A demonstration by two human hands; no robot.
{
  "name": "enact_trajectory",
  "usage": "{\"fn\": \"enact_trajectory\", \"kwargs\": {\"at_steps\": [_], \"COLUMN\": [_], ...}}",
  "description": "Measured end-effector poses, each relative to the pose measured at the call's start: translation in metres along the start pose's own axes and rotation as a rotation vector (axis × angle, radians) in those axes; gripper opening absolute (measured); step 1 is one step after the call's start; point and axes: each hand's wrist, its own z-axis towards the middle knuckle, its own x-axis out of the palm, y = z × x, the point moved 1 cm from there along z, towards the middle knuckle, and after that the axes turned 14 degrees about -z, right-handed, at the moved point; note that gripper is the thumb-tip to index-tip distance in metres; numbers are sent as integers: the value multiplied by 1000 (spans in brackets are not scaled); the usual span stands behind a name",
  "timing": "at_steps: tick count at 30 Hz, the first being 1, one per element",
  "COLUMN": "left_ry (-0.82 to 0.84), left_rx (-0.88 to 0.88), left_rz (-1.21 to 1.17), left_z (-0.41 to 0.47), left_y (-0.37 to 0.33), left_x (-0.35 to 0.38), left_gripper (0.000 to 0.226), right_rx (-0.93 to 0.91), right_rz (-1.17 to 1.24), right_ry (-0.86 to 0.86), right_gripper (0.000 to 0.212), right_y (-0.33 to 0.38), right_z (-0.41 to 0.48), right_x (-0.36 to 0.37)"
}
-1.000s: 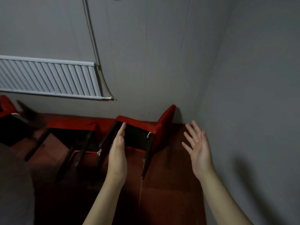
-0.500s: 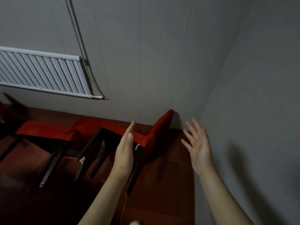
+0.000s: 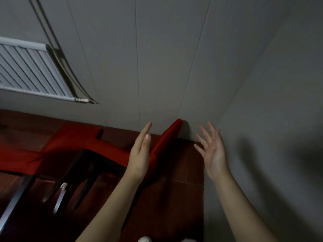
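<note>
A red padded chair [image 3: 166, 138] stands in the room's corner, its back tilted up against the grey wall. Its seat [image 3: 104, 151] runs off to the left over dark metal legs [image 3: 59, 196]. My left hand [image 3: 140, 154] is held out edge-on, fingers straight, in front of the chair's back; whether it touches the chair I cannot tell. My right hand [image 3: 212, 151] hovers to the right of the chair with fingers spread, holding nothing, close to the side wall.
A white radiator [image 3: 29, 72] hangs on the far wall at the left, with pipes [image 3: 70, 74] running down its right end. More red seats [image 3: 19, 159] line the wall to the left. The floor [image 3: 174, 198] is dark red. A grey side wall [image 3: 271, 137] closes in on the right.
The view has swung right and closer to the corner, so the chairs and radiator slid left. Both hands have stayed held out and empty, now nearer the corner chair's back.
</note>
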Motion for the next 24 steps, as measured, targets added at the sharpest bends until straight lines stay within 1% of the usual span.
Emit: {"fn": "enact_trajectory", "kwargs": {"at_steps": [2,5,8,11,15,18,21,24], "left_ry": [10,-5,-79,-148,-160,-171,-240,-274], "left_rx": [-35,-72,-110,-130,-131,-200,-294,-373], "left_rz": [19,48,80,181,282,364,409,468], "left_z": [23,69,114,154,198,233,262,286], "left_y": [11,39,72,102,134,161,191,219], "left_x": [8,24,43,59,72,64,43,25], "left_gripper": [46,47,46,58,57,65,71,73], "right_rx": [33,80,142,177,208,250,277,365], "right_rz": [13,2,-32,-120,-250,-318,-380,-404], "right_ry": [2,12,62,149,278,376,438,454], "right_gripper": [49,47,48,50,59,62,60,60], "right_y": [-10,-32,-51,-68,-92,-110,-130,-154], "right_z": [26,85,148,212,284,331,370,403], "right_x": [-7,-21,-34,-45,-48,-35,-16,0]}}
